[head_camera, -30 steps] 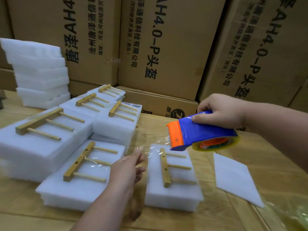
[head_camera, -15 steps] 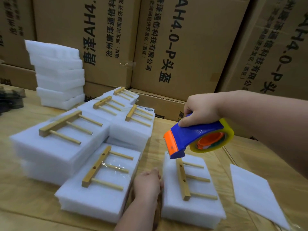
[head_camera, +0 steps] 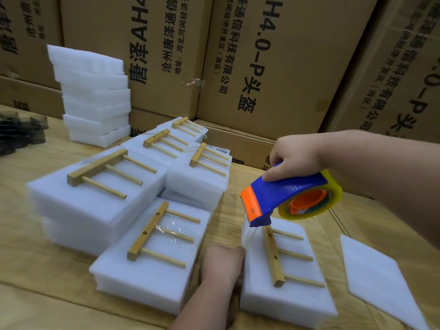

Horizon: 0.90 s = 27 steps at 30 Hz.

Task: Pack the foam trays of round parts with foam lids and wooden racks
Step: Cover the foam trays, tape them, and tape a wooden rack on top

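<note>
Against the near foam pack's (head_camera: 285,289) left side, my left hand (head_camera: 222,264) has dropped to pin the tape end, fingers seemingly pressed flat. My right hand (head_camera: 294,156) grips the tape dispenser (head_camera: 285,198) above the wooden rack (head_camera: 273,256), so strapping has begun.

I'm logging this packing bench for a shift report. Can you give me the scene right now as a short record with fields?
left hand: pressed against the left side of the foam pack being taped
right hand: grips the tape dispenser, held just above the pack
foam pack being taped: wooden rack on top, clear tape running down to its left edge
finished packs: several to the left, each with a rack on top
loose foam sheet: flat on the table, right
spare foam stack: back left
</note>
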Motion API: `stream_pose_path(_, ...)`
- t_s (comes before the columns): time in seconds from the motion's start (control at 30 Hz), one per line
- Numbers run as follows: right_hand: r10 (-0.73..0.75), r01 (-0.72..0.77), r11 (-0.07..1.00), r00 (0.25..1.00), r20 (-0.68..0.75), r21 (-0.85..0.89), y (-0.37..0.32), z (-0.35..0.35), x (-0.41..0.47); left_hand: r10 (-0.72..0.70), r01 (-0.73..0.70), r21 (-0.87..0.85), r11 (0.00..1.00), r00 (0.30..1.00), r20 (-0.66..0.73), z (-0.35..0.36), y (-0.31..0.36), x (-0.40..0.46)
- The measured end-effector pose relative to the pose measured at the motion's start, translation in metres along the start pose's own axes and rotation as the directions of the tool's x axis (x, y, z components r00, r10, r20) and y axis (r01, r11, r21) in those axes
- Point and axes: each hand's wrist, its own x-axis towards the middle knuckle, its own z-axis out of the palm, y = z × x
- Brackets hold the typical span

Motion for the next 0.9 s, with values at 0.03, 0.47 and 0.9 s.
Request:
stream_pose_path(0.03,0.000,0.000,1.000,1.000,0.002,0.004,0.001,0.001,0.000,0.013,-0.014,-0.018,1.000,1.000,-0.016,0.000,0.000,-0.003)
stream_pose_path(0.47,0.028,-0.031,0.997,0.998,0.049,0.064,0.025,0.021,-0.015,0.463,-0.466,0.168,0.869,0.884,0.059,0.009,-0.026,-0.015)
stream_pose_path(0.9,0.024,-0.035,0.975,0.998,0.052,0.219,0.060,0.048,-0.029,0.462,-0.542,0.356,0.761,0.839,0.289,0.030,0.016,-0.029)
